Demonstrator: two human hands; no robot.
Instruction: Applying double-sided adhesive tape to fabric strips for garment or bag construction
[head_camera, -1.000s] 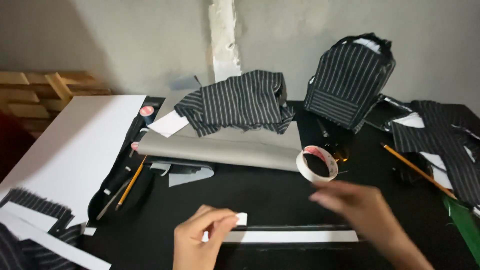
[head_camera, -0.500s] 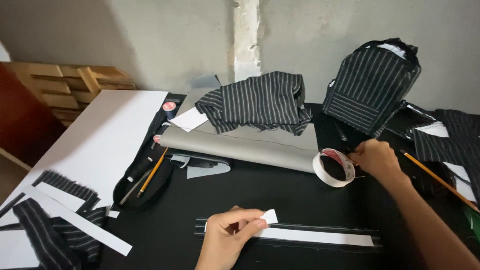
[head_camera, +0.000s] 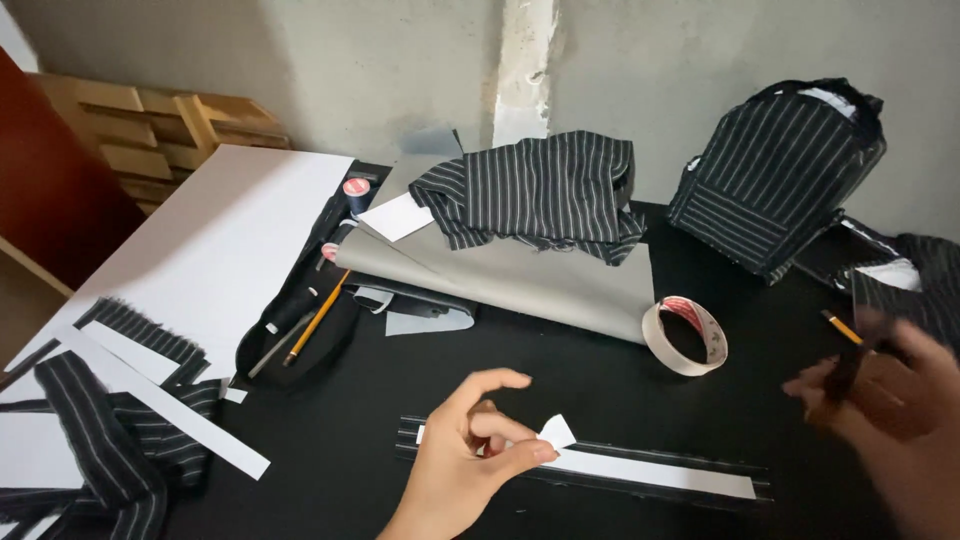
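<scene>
Left hand (head_camera: 470, 455) low centre, thumb and forefinger pinched on the lifted end of a white paper strip (head_camera: 640, 468); other fingers spread loose. Strip lies flat along a narrow striped fabric band (head_camera: 590, 448) on the black tabletop (head_camera: 560, 370). Right hand (head_camera: 890, 410) at the right edge, blurred, fingers closed around a dark, slim object (head_camera: 845, 365); kind not readable. Tape roll (head_camera: 686, 335) sits between the hands, near the grey folded sheet (head_camera: 520, 275). Striped cloth (head_camera: 545, 190) heaped on that sheet. Striped bag (head_camera: 780, 170) upright behind. Yellow pencil (head_camera: 315, 318) at left, beside the white board (head_camera: 210, 240).
</scene>
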